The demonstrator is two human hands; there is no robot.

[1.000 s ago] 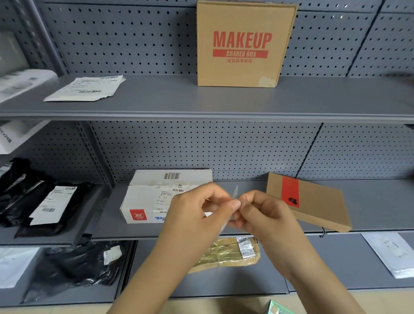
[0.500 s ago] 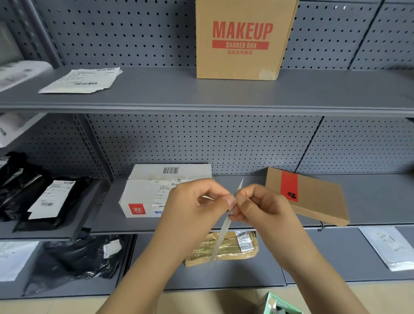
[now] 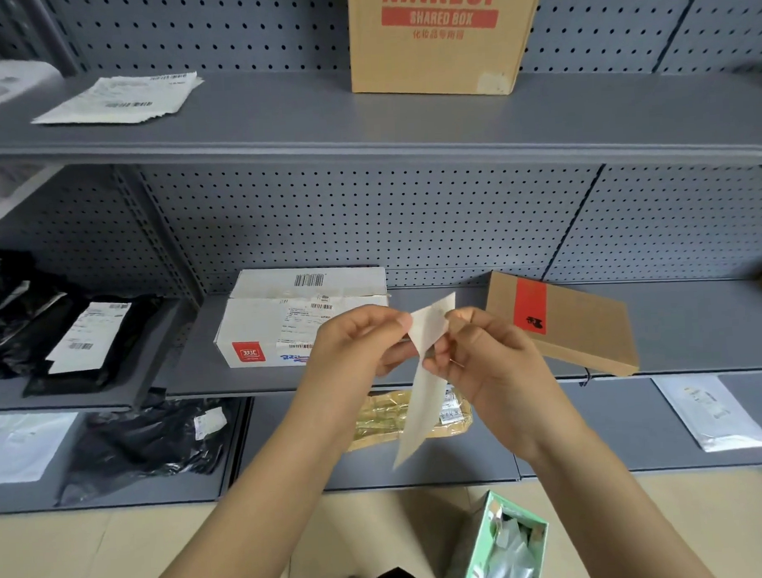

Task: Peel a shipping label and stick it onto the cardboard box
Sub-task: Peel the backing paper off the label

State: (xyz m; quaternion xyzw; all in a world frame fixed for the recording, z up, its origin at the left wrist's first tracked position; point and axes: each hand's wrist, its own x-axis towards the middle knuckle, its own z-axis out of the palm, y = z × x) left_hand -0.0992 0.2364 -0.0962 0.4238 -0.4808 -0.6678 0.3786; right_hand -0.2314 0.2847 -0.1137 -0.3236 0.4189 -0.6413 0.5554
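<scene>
Grey metal shelving with a perforated back panel fills the view, above a strip of beige floor. Nearest, at six o'clock on the floor, stands a mint-green carton (image 3: 506, 541) with crumpled clear wrappers inside.

Just above centre, both forearms reach forward. The left hand (image 3: 357, 346) and right hand (image 3: 489, 362) meet at a white shipping label (image 3: 422, 383), each pinching its upper part between thumb and fingertips. The label hangs as a narrow, twisted strip seen nearly edge-on, its lower end dangling free; its print cannot be read.

Behind the hands, on the lowest shelf, lies a yellowish taped parcel (image 3: 385, 417), with a black poly mailer (image 3: 141, 448) at eight o'clock and a white mailer (image 3: 712, 414) at four o'clock.

One shelf up, a white carton (image 3: 276, 324) with barcodes sits left of the hands; a flat kraft box with a red stripe (image 3: 564, 320) lies at three o'clock. More black mailers (image 3: 67, 342) rest at nine o'clock.

Farthest, at twelve o'clock on the top shelf, stands the cardboard box (image 3: 442, 37) printed "MAKEUP SHARED BOX", well apart from the label. A stack of label sheets (image 3: 122, 99) lies at eleven o'clock.
</scene>
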